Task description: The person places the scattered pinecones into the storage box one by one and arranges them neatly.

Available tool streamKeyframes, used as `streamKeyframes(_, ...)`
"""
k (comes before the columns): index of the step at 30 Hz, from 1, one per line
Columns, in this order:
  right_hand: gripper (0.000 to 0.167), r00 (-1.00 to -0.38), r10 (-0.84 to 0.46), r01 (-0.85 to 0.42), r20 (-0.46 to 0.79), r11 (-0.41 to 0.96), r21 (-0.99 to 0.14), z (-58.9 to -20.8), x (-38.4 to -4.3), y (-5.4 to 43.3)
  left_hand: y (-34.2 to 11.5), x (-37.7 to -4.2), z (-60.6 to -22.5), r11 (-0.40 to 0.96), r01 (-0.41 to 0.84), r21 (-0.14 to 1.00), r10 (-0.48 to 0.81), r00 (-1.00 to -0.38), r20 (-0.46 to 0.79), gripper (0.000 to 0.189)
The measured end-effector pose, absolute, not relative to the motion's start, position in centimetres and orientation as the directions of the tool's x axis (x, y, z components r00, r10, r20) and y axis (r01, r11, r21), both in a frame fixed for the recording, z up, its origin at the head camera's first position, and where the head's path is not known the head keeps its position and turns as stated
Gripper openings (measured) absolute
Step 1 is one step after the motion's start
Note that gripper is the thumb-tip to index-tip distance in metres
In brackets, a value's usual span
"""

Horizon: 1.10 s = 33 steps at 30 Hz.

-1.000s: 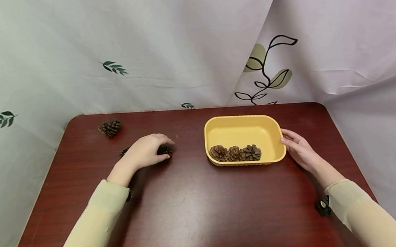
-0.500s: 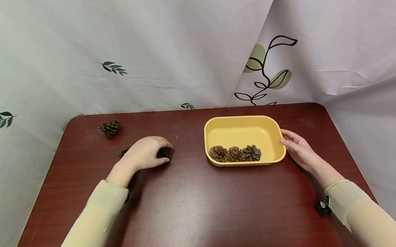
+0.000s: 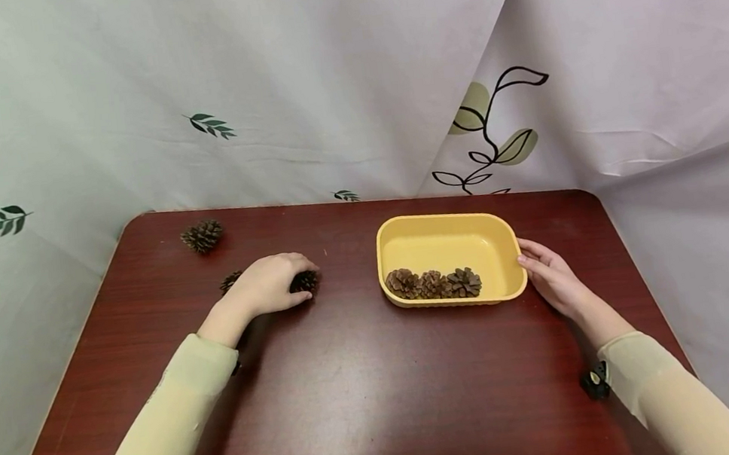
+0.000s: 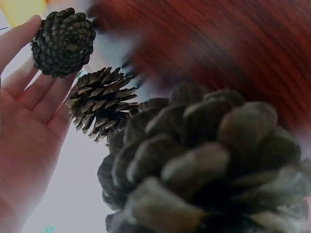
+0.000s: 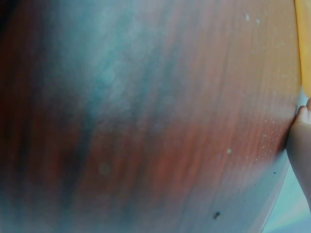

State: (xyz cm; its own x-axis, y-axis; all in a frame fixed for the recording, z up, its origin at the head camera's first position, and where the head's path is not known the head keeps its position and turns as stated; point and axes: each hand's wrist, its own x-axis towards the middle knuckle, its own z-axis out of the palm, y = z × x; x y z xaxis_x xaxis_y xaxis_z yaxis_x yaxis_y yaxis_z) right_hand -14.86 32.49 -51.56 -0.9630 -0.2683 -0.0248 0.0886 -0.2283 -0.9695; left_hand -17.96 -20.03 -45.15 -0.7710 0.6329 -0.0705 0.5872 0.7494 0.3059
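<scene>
My left hand is on the left half of the table, its thumb and fingers around a dark brown pine cone. In the left wrist view the thumb touches the side of that pine cone, with the fingers behind it. Another pine cone lies partly hidden behind the left wrist. At the right, my right hand grips the short side of a yellow plastic tub, thumb at the rim. Three pine cones sit in a row along the tub's near wall.
One more pine cone lies at the table's far left corner. In the left wrist view a large pine cone fills the foreground. The reddish-brown table meets a pale curtain with leaf prints at its back edge.
The left hand has shifted slightly nearer, and its fingers have closed in around the pine cone. The right hand and tub have stayed in place.
</scene>
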Motion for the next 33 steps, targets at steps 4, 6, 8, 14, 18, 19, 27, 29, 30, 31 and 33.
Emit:
streamKeyframes(4, 0.038, -0.964, -0.266, 0.093, -0.031, -0.225, -0.970, -51.5, -14.8, 32.5, -20.0, -18.0, -45.2, 0.751, 0.583, 0.310, 0.629, -0.775, -0.064, 0.042)
streamKeyframes(6, 0.038, -0.963, -0.266, 0.095, -0.033, -0.223, -0.970, -51.5, -14.8, 32.5, -20.0, -18.0, -45.2, 0.750, 0.584, 0.310, 0.628, -0.776, -0.058, 0.042)
streamKeyframes(8, 0.038, -0.964, -0.265, 0.094, -0.033, -0.221, -0.971, -51.5, -14.8, 32.5, -20.0, -18.0, -45.2, 0.750, 0.585, 0.310, 0.628, -0.777, -0.052, 0.042)
streamKeyframes(14, 0.039, -0.963, -0.268, 0.089, -0.027, -0.222, -0.971, -51.6, -14.9, 32.6, -19.9, -18.0, -45.3, 0.740, 0.589, 0.326, 0.630, -0.776, -0.028, 0.043)
streamKeyframes(18, 0.039, -0.962, -0.272, 0.090, -0.026, -0.225, -0.970, -51.5, -14.9, 32.5, -19.6, -18.0, -45.2, 0.726, 0.593, 0.347, 0.633, -0.774, -0.001, 0.045)
streamKeyframes(19, 0.039, -0.962, -0.272, 0.089, -0.026, -0.225, -0.970, -51.6, -14.9, 32.6, -19.5, -18.0, -45.1, 0.724, 0.594, 0.351, 0.633, -0.774, 0.005, 0.045)
streamKeyframes(27, 0.038, -0.961, -0.276, 0.095, -0.033, -0.215, -0.972, -51.6, -14.8, 32.6, -18.6, -18.1, -44.7, 0.706, 0.609, 0.361, 0.638, -0.769, 0.050, 0.044)
streamKeyframes(29, 0.038, -0.961, -0.276, 0.098, -0.037, -0.211, -0.973, -51.5, -14.8, 32.6, -18.3, -18.1, -44.6, 0.698, 0.614, 0.369, 0.639, -0.766, 0.065, 0.044)
streamKeyframes(30, 0.037, -0.961, -0.274, 0.098, -0.037, -0.210, -0.973, -51.5, -14.8, 32.6, -18.2, -18.1, -44.6, 0.694, 0.616, 0.373, 0.639, -0.765, 0.073, 0.043)
streamKeyframes(31, 0.037, -0.961, -0.274, 0.098, -0.039, -0.207, -0.973, -51.5, -14.8, 32.6, -18.0, -18.1, -44.6, 0.689, 0.620, 0.377, 0.641, -0.763, 0.084, 0.044)
streamKeyframes(33, 0.036, -0.961, -0.272, 0.101, -0.043, -0.203, -0.974, -51.5, -14.8, 32.6, -17.8, -18.2, -44.5, 0.677, 0.626, 0.386, 0.643, -0.759, 0.104, 0.044)
